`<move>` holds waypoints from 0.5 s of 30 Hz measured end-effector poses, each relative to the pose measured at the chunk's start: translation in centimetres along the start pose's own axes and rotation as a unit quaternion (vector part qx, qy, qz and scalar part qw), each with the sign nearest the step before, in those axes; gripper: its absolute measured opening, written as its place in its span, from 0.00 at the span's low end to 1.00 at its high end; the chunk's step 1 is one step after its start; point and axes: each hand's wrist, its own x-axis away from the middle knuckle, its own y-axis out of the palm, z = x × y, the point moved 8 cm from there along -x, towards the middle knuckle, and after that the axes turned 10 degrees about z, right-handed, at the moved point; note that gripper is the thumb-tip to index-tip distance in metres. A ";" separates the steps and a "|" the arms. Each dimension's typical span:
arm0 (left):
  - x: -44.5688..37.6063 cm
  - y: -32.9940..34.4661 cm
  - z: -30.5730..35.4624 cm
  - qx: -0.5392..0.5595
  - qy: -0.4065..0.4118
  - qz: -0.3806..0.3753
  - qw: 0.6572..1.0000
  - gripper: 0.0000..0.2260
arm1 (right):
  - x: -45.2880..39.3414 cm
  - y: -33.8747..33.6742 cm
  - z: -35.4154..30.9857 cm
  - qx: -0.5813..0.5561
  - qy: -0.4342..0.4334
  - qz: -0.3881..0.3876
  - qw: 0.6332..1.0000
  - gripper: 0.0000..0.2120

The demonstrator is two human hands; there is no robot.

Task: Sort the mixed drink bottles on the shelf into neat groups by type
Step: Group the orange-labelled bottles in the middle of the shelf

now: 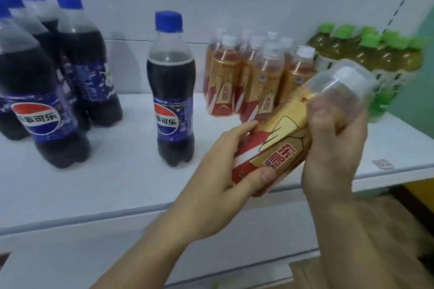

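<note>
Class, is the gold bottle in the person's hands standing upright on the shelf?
No, the gold bottle is tilted and held above the shelf by both hands.

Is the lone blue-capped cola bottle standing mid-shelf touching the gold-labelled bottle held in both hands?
Apart. The head view shows bare white shelf between the lone cola bottle and the held gold-labelled bottle.

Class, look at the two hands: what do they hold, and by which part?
Both hold one tilted gold-labelled bottle: left hand grips its base end, right hand its upper body below the cap.
</note>
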 end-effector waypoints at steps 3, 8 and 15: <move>-2.7 2.5 -1.1 0.031 -0.026 0.029 0.999 0.30 | -2.9 2.0 -0.1 0.057 -0.024 -0.172 0.983 0.24; -5.6 -0.1 -3.3 -0.049 -0.038 0.223 0.973 0.29 | -5.9 6.7 0.3 0.174 -0.136 -0.340 0.914 0.39; -7.1 -1.4 -6.1 -0.089 -0.129 0.260 0.953 0.22 | -4.8 9.9 3.6 0.205 -0.170 -0.431 0.862 0.36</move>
